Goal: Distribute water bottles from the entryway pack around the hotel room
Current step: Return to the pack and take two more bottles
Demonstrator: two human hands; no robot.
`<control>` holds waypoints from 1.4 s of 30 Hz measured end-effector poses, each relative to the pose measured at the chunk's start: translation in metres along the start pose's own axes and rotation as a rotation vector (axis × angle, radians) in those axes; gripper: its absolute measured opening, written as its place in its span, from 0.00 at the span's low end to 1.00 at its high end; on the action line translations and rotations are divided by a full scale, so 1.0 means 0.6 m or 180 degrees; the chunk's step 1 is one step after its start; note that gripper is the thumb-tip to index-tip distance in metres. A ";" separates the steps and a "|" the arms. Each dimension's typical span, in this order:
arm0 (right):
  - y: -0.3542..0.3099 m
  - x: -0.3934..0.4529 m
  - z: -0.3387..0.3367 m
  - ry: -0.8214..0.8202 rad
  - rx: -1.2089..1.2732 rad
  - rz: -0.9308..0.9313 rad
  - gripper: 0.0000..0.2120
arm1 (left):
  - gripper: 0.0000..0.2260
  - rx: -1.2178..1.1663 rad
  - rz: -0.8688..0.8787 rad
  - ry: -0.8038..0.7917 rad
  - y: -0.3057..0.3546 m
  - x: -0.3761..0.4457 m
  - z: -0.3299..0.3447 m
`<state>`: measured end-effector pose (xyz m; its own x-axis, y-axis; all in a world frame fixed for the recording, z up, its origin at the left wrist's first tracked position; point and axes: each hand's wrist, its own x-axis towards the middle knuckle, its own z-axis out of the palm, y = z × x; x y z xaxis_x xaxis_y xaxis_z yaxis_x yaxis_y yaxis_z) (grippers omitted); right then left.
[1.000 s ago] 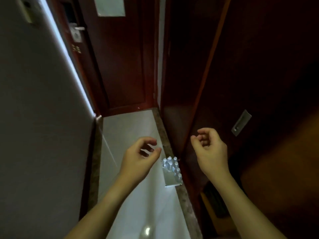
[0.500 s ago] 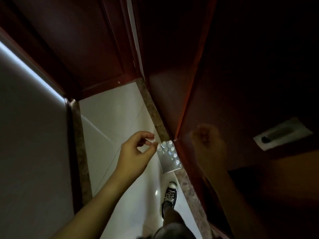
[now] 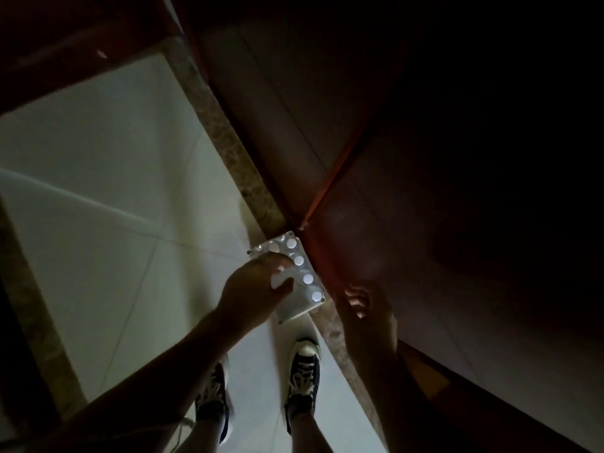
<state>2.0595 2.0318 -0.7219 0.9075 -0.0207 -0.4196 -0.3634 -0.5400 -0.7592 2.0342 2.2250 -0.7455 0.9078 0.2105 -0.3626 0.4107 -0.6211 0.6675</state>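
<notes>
left hand (image 3: 253,291) over bottle pack (image 3: 289,273) — right hand (image 3: 361,304) curled

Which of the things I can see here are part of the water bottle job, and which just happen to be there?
Part of the job:
- pack of bottles on the floor, white caps showing
- left hand, reaching onto the pack
- right hand, beside the pack

Just there:
- the person's sneakers
- pale tiled floor
- dark wooden panels along the wall
</notes>
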 end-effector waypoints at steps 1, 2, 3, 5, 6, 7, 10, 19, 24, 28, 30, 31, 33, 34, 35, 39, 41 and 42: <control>0.062 0.026 0.032 -0.0020 -0.0037 0.0146 0.12 | 0.15 0.0169 0.0112 -0.0161 -0.039 0.039 0.049; 0.125 0.050 0.065 -0.0036 -0.0062 0.0270 0.13 | 0.16 0.0318 0.0210 -0.0289 -0.076 0.073 0.098; 0.187 0.071 0.097 -0.0048 -0.0091 0.0363 0.15 | 0.16 0.0448 0.0282 -0.0366 -0.112 0.102 0.148; 0.300 0.109 0.156 -0.0126 -0.0168 0.0481 0.18 | 0.19 0.0789 0.0404 -0.0471 -0.185 0.146 0.246; 0.353 0.128 0.184 -0.0194 -0.0224 0.0523 0.20 | 0.21 0.0986 0.0494 -0.0548 -0.220 0.162 0.293; 0.403 0.146 0.210 -0.0257 -0.0272 0.0571 0.23 | 0.23 0.1153 0.0618 -0.0652 -0.252 0.176 0.337; 0.528 0.207 0.280 -0.0368 -0.0199 0.0643 0.33 | 0.27 0.1159 0.0763 -0.0805 -0.322 0.213 0.442; 0.648 0.290 0.360 -0.0165 -0.0330 -0.0019 0.36 | 0.27 0.0754 0.0976 -0.0149 -0.401 0.270 0.562; 0.588 0.258 0.322 -0.0211 -0.0078 0.0142 0.26 | 0.28 0.0419 0.1020 0.0116 -0.374 0.227 0.519; 0.461 0.211 0.255 -0.0512 0.0276 0.0118 0.20 | 0.25 0.0095 0.0811 0.0549 -0.286 0.163 0.374; 0.365 0.187 0.216 -0.0759 0.0611 0.0004 0.22 | 0.26 -0.0017 0.0486 0.0679 -0.224 0.133 0.274; 0.311 0.176 0.200 -0.0832 0.0834 -0.0049 0.24 | 0.26 -0.0121 0.0323 0.0739 -0.189 0.119 0.216; 0.186 0.153 0.171 -0.1131 0.1416 -0.0133 0.28 | 0.22 -0.0499 0.0138 0.0828 -0.119 0.097 0.095; 0.121 0.141 0.157 -0.1286 0.1686 -0.0182 0.28 | 0.18 -0.0687 0.0141 0.0825 -0.084 0.086 0.033; 0.055 0.127 0.143 -0.1391 0.1922 -0.0256 0.26 | 0.17 -0.0842 0.0146 0.0803 -0.050 0.074 -0.029; -0.199 0.061 0.064 -0.1678 0.2424 -0.0489 0.17 | 0.18 -0.1759 0.0164 0.0748 0.088 0.014 -0.262; -0.319 0.019 0.016 -0.1858 0.2462 -0.0487 0.11 | 0.16 -0.2226 0.0178 0.0875 0.157 -0.021 -0.358; -0.379 -0.004 -0.009 -0.1957 0.2454 -0.0483 0.08 | 0.16 -0.2419 0.0165 0.0972 0.192 -0.042 -0.405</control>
<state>2.1414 2.1500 -0.5453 0.7679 0.5601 -0.3107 -0.4881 0.1976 -0.8501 2.0792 2.3314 -0.5013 0.8653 0.4599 -0.1996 0.2135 0.0221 0.9767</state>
